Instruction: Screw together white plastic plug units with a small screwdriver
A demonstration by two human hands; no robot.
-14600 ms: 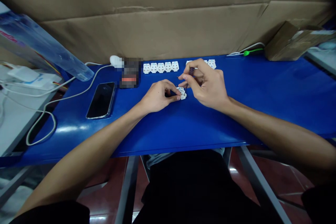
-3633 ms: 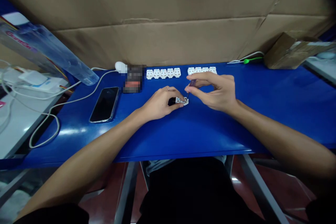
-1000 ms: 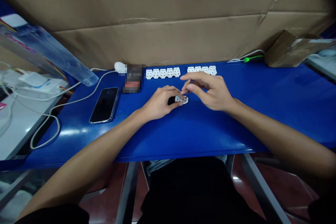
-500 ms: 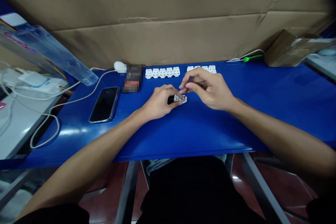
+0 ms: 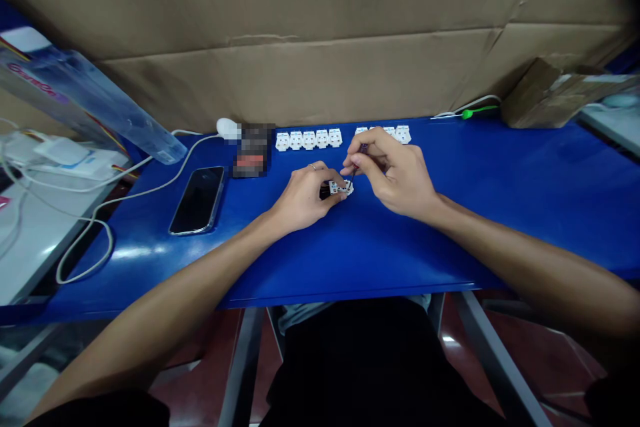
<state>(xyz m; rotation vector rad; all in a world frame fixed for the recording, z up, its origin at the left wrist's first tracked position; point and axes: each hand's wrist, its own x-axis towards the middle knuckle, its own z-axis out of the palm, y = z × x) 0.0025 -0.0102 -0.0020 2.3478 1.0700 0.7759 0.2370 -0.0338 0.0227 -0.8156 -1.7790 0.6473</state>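
Observation:
Between thumb and fingers, my left hand (image 5: 307, 197) grips a small white plastic module (image 5: 341, 187) down on the blue tabletop. It resembles a socket or switch insert, and part of it is covered by my fingers. My right hand (image 5: 395, 170) is closed round a slim screwdriver (image 5: 354, 170) with a dark purple handle. The screwdriver slants down, its tip at the right part of the module. Behind my hands stands a row of similar white modules (image 5: 309, 140). A second group of white modules (image 5: 403, 135) is partly hidden by my right hand.
A phone (image 5: 197, 200) lies on the blue table (image 5: 350, 260) at the left, near a white cable (image 5: 110, 240) and a blurred dark pack (image 5: 253, 150). Cardboard (image 5: 320, 80) walls the back. At the right back are a cardboard box (image 5: 540, 93) and a green-tipped cable (image 5: 470, 113).
The screwdriver now stands a little more upright over the module, and its shaft shows more clearly. My right hand has shifted slightly left; my left hand keeps its grip.

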